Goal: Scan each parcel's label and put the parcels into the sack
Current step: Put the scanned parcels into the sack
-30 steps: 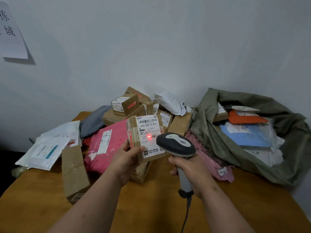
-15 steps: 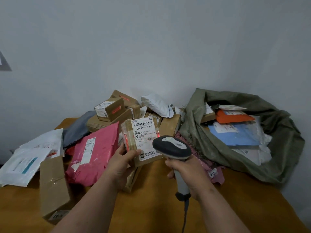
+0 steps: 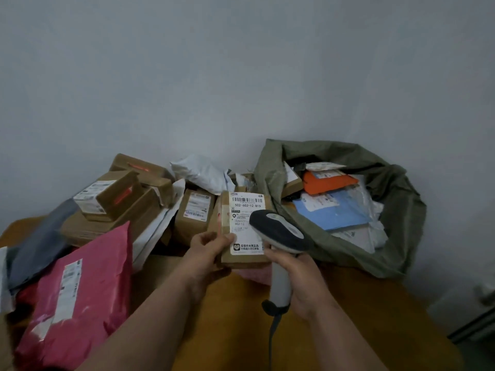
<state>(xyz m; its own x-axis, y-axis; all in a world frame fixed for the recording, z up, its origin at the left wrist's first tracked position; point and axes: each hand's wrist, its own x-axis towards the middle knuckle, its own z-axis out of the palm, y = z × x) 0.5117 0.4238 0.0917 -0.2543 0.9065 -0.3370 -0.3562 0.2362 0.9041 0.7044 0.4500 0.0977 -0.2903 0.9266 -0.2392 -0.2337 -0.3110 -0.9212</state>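
- Centrally, low in the frame, the left hand point(image 3: 207, 253) gripped a small brown cardboard parcel point(image 3: 242, 228) by its left edge, thumb on the front face and fingers curled behind.
- The parcel stood upright, its white label point(image 3: 247, 210) turned toward the camera, with a barcode along the top and "502-602-12-815" printed beneath.
- Just right of it, the right hand point(image 3: 302, 285) was wrapped around the pale handle of a handheld scanner point(image 3: 278, 234).
- The scanner's dark head overlapped the label's lower right part in the view; whether it touched the parcel could not be told.
- A cable point(image 3: 273, 333) ran down from the base of the handle toward the bottom edge.
- At right of centre, an olive-green sack point(image 3: 396, 210) lay open on the wooden bench point(image 3: 241, 330), against the grey wall point(image 3: 241, 76).
- Inside the sack showed an orange envelope point(image 3: 328, 182), a blue envelope point(image 3: 340, 212), a small brown box point(image 3: 293, 184) and white mailers.
- At left of centre, a heap of unscanned goods sat on the bench: stacked cardboard boxes point(image 3: 117, 199), another labelled box point(image 3: 194, 212) just left of the held parcel, and a white plastic mailer point(image 3: 201, 171) on top at the back.
- At lower left, a pink mailer point(image 3: 77, 298) with a white label lay tilted across the pile, with a grey mailer point(image 3: 37, 242) behind it.
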